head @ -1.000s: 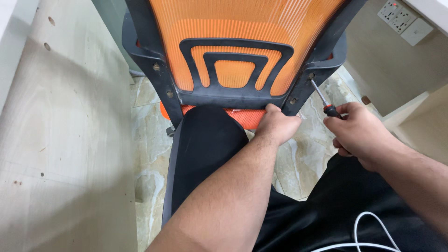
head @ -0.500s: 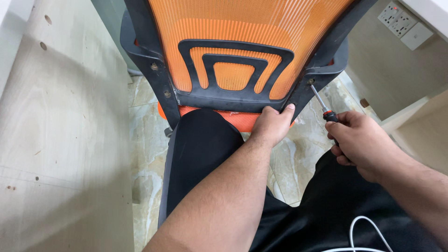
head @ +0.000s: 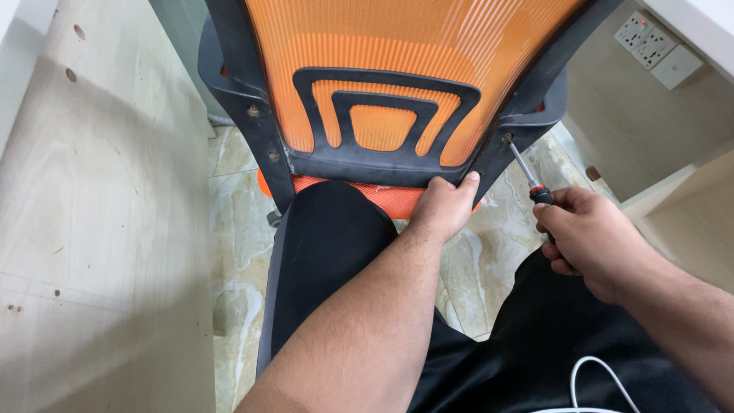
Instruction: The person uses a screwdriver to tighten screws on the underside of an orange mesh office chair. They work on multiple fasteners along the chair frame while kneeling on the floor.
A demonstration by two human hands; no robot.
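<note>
An office chair with an orange mesh back [head: 397, 46] in a black plastic frame [head: 260, 130] stands in front of me. My left hand [head: 443, 206] grips the lower edge of the frame, fingers curled over it. My right hand [head: 592, 237] is closed on a screwdriver [head: 527, 176] with a black and red handle. Its metal tip sits in a screw hole on the frame's right side. The black seat cushion [head: 329, 252] lies under my left forearm.
A pale wooden panel [head: 99, 229] with small holes stands at the left. Marbled floor tiles [head: 466, 268] show beneath the chair. White wall sockets [head: 650, 42] sit at the upper right on a beige wall. A white cable [head: 604, 378] lies on my black trousers.
The screwdriver tip has moved up slightly and stays in the screw hole on the right frame. My left hand keeps its grip on the lower edge.
</note>
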